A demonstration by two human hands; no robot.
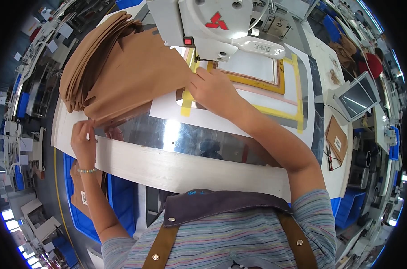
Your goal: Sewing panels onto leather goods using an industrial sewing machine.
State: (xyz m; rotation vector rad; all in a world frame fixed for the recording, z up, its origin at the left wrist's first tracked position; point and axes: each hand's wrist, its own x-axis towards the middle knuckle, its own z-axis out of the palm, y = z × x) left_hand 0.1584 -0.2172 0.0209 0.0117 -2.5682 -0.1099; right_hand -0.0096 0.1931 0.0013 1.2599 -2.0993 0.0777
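Observation:
A brown fabric piece (140, 71) lies stretched between my two hands, reaching from the stack on the left to the sewing machine. My left hand (82, 136) is closed, pinching its near left corner at the table's front edge. My right hand (211, 89) is curled round the fabric's right end beside the machine head (203, 27); its fingertips are partly hidden. Just past that hand lies a yellow-edged frame (270, 87) on a white sheet (167, 106) marked with yellow tape (186, 104).
A folded stack of brown fabric pieces (89, 58) rests at the left. Below the table stands a blue bin (122, 201) with brown pieces in it. To the right are a tilted screen (358, 97), a brown labelled piece (336, 139) and scissors (330, 160).

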